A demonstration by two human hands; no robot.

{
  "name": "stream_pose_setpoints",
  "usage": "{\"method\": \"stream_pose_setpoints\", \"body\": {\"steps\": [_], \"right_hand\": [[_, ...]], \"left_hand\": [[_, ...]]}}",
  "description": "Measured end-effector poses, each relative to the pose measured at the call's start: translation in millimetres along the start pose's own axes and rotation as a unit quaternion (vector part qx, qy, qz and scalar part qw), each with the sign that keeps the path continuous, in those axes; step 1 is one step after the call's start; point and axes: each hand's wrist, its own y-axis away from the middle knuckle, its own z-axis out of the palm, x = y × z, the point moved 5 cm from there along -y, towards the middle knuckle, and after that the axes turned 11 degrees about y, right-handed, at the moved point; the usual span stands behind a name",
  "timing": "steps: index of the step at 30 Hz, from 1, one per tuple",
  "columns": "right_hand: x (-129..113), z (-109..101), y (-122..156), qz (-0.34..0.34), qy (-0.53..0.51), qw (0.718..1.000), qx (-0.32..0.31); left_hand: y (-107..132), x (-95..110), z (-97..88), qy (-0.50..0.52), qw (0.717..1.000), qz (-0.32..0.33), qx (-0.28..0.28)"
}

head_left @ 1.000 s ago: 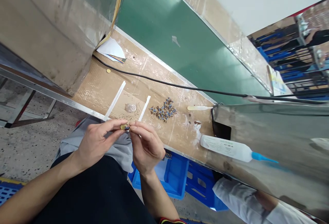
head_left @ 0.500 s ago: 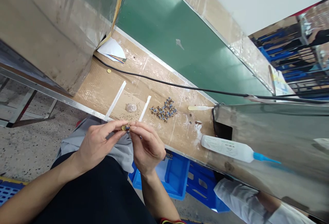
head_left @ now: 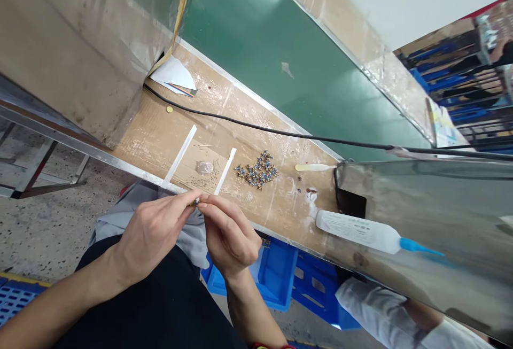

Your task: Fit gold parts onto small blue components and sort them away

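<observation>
My left hand (head_left: 154, 229) is closed, pinching a small metal part with brass and bluish tones (head_left: 195, 202) between thumb and fingertips. From the other side my right hand (head_left: 232, 234) meets it, its thumb and forefinger pressed together at the part; whatever else those fingertips hold is too small to make out. Both hands are at the bench's front edge. Just beyond them, tiny loose bits lie scattered around a small clear lump (head_left: 204, 167) on a cardboard patch between two white strips. Right of the strips is a pile of small brass and blue metal parts (head_left: 258, 170).
A black cable (head_left: 248, 129) crosses the bench. To the right lie a white bottle with a blue nozzle (head_left: 356, 230) and a pale-handled tool (head_left: 310, 168). Blue bins (head_left: 276, 274) stand below the edge. Another person's sleeve (head_left: 371, 306) shows at lower right.
My left hand has turned slightly and its fingers now cover more of the small part. The hands stay together at nearly the same place. The view has shifted a little.
</observation>
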Motion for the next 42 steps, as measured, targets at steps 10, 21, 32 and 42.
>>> {"method": "stream_pose_setpoints", "body": {"steps": [10, 21, 32, 42], "right_hand": [[1, -3, 10, -0.049, 0.027, 0.998, 0.036], [-3, -5, 22, -0.097, 0.043, 0.994, 0.038], [-6, -1, 19, -0.100, 0.052, 0.993, 0.026], [-3, -9, 13, -0.090, 0.047, 0.993, 0.056]], "left_hand": [[-8, 5, -0.9, 0.034, 0.998, -0.041, -0.015], [-11, 10, -3.5, 0.044, 0.998, -0.032, 0.026], [-10, 4, -3.1, 0.060, 0.996, -0.028, 0.059], [-15, -9, -1.1, 0.220, 0.961, -0.163, 0.033]]}}
